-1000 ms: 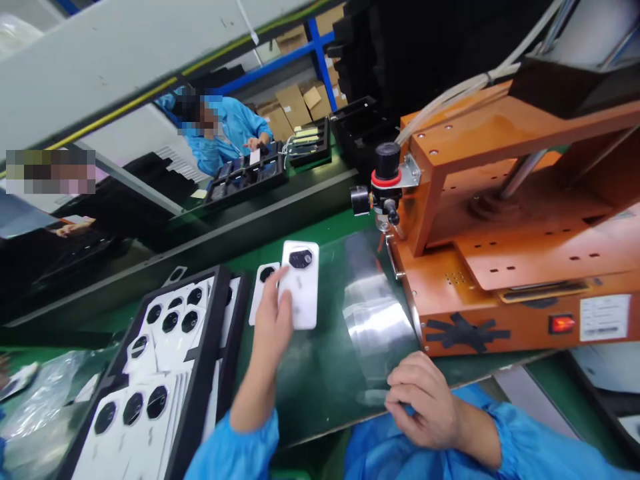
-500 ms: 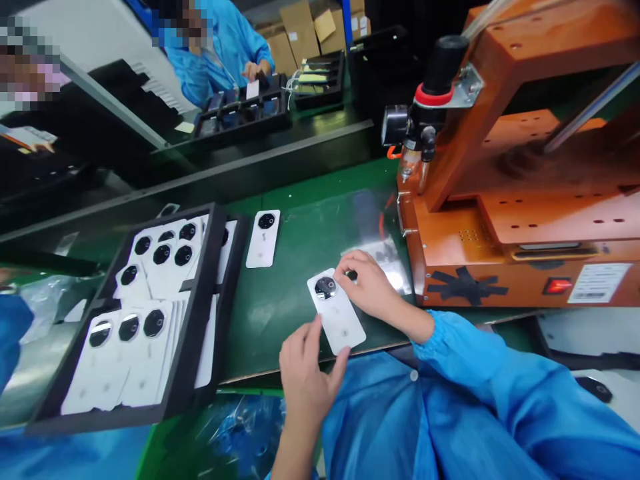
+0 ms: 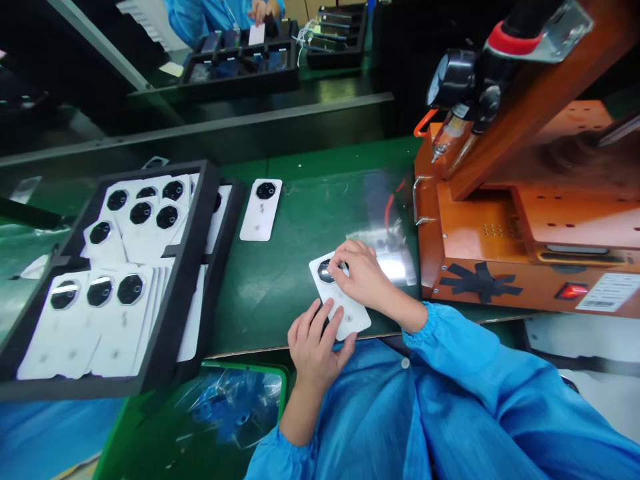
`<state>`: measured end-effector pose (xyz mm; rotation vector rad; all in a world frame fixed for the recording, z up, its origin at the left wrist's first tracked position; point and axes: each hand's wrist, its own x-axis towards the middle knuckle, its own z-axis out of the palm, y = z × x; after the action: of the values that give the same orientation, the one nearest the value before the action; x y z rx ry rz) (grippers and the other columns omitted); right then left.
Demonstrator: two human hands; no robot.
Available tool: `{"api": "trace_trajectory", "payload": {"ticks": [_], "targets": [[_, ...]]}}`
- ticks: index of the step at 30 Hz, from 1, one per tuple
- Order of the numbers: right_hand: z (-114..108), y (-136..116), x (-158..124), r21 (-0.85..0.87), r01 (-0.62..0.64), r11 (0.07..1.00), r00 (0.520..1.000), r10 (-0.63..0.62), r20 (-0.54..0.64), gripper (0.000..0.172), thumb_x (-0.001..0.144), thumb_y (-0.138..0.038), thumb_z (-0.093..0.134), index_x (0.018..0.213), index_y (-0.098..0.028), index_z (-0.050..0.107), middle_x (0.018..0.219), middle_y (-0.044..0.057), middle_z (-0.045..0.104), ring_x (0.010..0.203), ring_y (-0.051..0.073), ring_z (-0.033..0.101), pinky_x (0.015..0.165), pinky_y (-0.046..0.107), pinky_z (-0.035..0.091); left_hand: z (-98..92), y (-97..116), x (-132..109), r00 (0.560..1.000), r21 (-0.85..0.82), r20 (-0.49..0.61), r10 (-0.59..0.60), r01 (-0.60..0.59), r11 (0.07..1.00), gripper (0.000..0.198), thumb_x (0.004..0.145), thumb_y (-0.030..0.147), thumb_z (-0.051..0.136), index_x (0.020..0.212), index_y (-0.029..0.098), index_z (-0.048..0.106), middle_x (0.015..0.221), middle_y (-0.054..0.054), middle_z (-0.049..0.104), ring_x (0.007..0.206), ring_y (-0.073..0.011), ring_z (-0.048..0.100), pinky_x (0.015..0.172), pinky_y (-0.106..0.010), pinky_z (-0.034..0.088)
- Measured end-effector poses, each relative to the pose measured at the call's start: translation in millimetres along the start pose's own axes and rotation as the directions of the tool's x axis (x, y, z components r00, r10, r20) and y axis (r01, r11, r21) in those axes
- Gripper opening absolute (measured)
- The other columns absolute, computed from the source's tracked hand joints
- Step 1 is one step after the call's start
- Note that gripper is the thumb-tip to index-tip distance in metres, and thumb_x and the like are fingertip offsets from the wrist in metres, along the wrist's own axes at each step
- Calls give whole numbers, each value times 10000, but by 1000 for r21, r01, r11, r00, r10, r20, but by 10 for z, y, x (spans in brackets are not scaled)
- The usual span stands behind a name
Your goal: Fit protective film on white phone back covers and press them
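A white phone back cover (image 3: 356, 321) with a dark round camera area lies tilted on the green mat near the table's front edge. Over its upper part is my right hand (image 3: 364, 275), thumb and fingers pinched together at the camera area and partly covering it. What the pinch holds, if anything, is hidden. My left hand (image 3: 317, 347) rests at the cover's lower left side, fingers spread, with the fingertips touching it. A second white back cover (image 3: 260, 219) lies flat farther back on the mat.
On the left, a black tray (image 3: 179, 283) holds several white back covers, stacked on another tray. An orange machine (image 3: 453, 233) with a pressure gauge stands at right. Clear film (image 3: 395, 250) lies beside it. Below the table edge is a green bin (image 3: 285, 383). Across, a co-worker's hand (image 3: 263, 10) shows.
My right hand has moved onto the camera area from its right edge. My left fingers have come further over the cover's lower left side. The view has tilted downward.
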<state>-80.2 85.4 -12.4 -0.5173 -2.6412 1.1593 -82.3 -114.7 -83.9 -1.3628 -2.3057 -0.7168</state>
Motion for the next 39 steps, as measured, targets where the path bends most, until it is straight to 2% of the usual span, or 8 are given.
{"api": "trace_trajectory", "payload": {"ticks": [5,9,32,39], "targets": [[48,16,-16,-143,21,990,997,-31,-68,178,936,-195,568,800,-188,682,1013,59,648,999,221,522,852,387,313,-18,9,11,1000,-7,10,-4,5,1000,505,842,436,724,1315,283,637,1340,-86,686,1289,-300,602,1052,-417,385],[66,50,4,-189,31,982,992,-53,-115,177,937,-205,562,799,-187,670,1011,72,647,1005,236,516,849,396,309,-34,26,36,1000,2,6,3,-3,1000,487,826,413,744,1278,257,655,1316,-99,698,1266,-301,613,1031,-416,394],[92,116,-8,-277,64,959,982,-109,-152,160,931,-200,585,799,-191,676,973,70,645,961,233,516,829,409,314,-14,14,-37,999,0,42,-29,29,1000,498,833,415,737,1303,280,647,1343,-94,683,1281,-312,604,1029,-435,403],[64,110,-59,-361,82,929,977,-146,-153,171,942,-302,637,835,-177,688,989,78,634,963,237,503,816,406,343,-74,15,-8,996,-26,88,-2,5,1000,531,838,380,741,1337,253,612,1347,-122,674,1299,-333,578,1037,-464,387]]}}
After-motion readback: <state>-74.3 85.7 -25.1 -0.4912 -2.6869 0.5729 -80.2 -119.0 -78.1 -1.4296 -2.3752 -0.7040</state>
